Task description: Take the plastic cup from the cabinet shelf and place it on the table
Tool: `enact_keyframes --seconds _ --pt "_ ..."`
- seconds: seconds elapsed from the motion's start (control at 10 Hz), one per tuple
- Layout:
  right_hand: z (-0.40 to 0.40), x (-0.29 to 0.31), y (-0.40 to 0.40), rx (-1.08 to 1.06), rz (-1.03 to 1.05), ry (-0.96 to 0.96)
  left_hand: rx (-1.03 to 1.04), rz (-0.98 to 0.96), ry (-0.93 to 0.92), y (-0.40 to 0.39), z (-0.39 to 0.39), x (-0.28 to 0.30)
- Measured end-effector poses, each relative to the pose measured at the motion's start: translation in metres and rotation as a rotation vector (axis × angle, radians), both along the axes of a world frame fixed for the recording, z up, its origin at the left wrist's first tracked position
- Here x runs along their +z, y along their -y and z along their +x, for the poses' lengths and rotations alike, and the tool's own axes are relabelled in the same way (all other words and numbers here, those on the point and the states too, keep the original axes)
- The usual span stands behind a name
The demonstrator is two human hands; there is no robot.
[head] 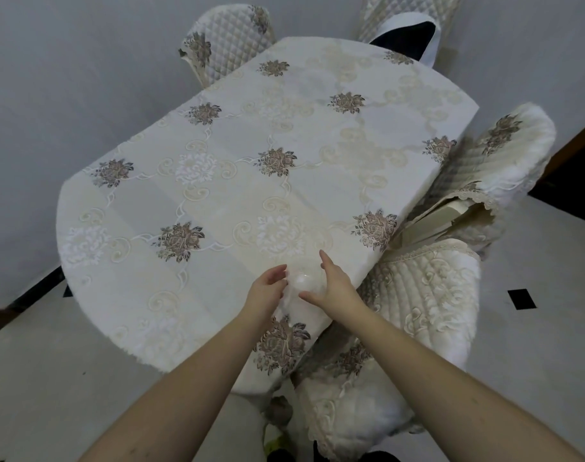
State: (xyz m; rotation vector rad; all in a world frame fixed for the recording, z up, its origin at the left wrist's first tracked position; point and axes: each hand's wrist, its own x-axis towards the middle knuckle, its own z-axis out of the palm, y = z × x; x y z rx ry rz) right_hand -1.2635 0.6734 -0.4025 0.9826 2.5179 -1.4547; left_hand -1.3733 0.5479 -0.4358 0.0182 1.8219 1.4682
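Filling most of the view is the counter (pixel 217 181), an oval top under a cream embroidered cloth with brown flower clusters and pale scrollwork, its weave flat enough to seat a light vessel steadily. Around it stand chairs in quilted, lace-edged covers; the nearest chair (pixel 417 295) is tucked against the near right edge. Both bare forearms reach in from below, meeting at that edge. The left hand (pixel 266 288) curls its fingers against one side of the plastic cup (pixel 304 281), and the right hand (pixel 334 285) cups the other side, thumb spread below, so the cup is grasped between both. The cup is clear, thin-walled and rounded, nearly lost against the pale cloth; it looks to be touching or just above the cloth. Two-handed support likely steadies so light a thing while it settles.
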Motion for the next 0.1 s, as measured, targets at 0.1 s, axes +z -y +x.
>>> enact_keyframes --seconds 0.1 --pt "0.0028 0.0037 0.0017 -0.018 0.012 0.001 0.068 0.005 0.019 0.0042 -0.0013 0.0015"
